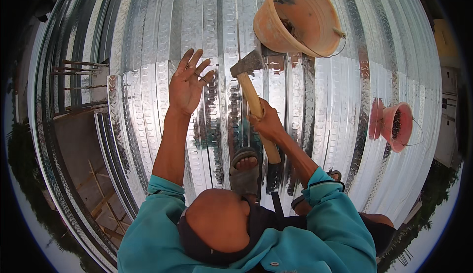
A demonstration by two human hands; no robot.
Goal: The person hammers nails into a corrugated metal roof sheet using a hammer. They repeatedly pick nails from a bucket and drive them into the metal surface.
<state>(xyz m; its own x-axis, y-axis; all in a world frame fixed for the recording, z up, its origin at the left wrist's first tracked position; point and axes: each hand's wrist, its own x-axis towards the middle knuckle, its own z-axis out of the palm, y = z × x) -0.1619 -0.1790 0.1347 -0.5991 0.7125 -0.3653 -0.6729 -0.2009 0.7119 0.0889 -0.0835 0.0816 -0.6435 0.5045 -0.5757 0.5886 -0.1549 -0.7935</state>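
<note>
My left hand [189,88] is raised, palm up, with its fingers partly spread. A thin nail [200,76] is held between those fingers; whether there are more is hard to tell. My right hand [266,121] grips the middle of the wooden handle of a hatchet [251,92]. Its dark metal head [247,63] is over a seam of the shiny corrugated metal decking [159,92], just right of my left hand; contact with the sheet is unclear. Beyond the head, an orange plastic bucket [263,33] leans with its mouth towards the right, dark bits inside.
A smaller pink bucket [387,125] with many small dark pieces stands to the right. At left the decking has an opening [77,143], with rebar [85,63] across its far end and wooden poles [98,180] below. My sandalled foot [244,173] is on the ribbed sheets.
</note>
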